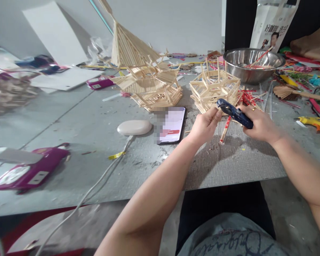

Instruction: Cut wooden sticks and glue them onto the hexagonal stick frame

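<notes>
My right hand (262, 122) is closed around a dark blue hand tool (236, 114), whose exact kind I cannot make out. Whitish smears mark the tool's far end, which points left toward my other hand. At that end my left hand (206, 122) is closed in a pinch; what sits between the fingertips is too small to name. Just beyond both hands stands a small openwork frame of wooden sticks (216, 87), partly hidden by them. Below the tool, sticks in a red-marked clear wrapper (225, 129) lie on the table.
A pagoda-like stick model (154, 83) stands left of the frame. Nearer are a phone (173, 124), a white oval device (134, 127) with a cable, and a purple power strip (34, 170). Rightward are a steel bowl (253, 74), a yellow glue gun (316, 123) and scattered scraps.
</notes>
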Available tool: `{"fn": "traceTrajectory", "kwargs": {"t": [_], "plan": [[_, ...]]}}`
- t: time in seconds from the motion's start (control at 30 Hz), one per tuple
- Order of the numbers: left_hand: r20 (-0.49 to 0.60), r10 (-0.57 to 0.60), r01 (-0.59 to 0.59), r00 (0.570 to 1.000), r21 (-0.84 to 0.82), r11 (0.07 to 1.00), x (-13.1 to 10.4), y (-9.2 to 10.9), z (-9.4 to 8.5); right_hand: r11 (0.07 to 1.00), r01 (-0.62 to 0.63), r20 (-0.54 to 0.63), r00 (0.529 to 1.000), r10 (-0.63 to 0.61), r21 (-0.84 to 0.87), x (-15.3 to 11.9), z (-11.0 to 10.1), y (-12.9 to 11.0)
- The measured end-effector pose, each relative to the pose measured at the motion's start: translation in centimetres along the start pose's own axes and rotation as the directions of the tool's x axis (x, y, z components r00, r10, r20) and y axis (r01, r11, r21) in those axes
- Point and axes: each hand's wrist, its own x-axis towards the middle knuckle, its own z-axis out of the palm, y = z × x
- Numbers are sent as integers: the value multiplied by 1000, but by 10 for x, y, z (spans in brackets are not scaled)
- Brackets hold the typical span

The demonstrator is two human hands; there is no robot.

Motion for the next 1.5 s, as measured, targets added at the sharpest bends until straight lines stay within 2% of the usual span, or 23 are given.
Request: {"fn": "traceTrajectory", "kwargs": {"t": [0.3,0.73,0.9,1.03,1.13,1.23,1.3,1.4,1.43,1.5], "plan": [[-18,-2,3,1000,35,999,1,5,-2,1000,-5,-2,1000,5,-22,-1,2,-1],[-82,7,12,997,234,972,2,6,-3,999,-39,-34,999,39,-1,-1,13,-2],[-84,9,13,996,252,968,1,9,-1,992,-121,-37,992,122,40,1,17,-5],[-86,-11,26,996,182,983,-1,10,1,974,-180,-129,972,198,139,4,17,-7],[-82,-49,53,995,50,997,-1,10,4,923,-230,-152,946,286,308,6,15,-3],[-113,-21,13,993,-70,997,0,15,4,800,-285,-52,930,365,528,7,12,0],[-251,36,-47,967,-38,998,0,20,4,679,-311,12,913,408,665,8,10,-1],[-484,41,-67,874,-37,997,1,26,2,544,-302,61,908,415,783,7,8,-8],[-519,12,-69,855,-92,993,2,26,2,521,-306,83,909,407,797,7,8,-11],[-523,-46,-89,851,-230,969,2,25,2,496,-324,126,912,390,806,6,7,-15]]}}
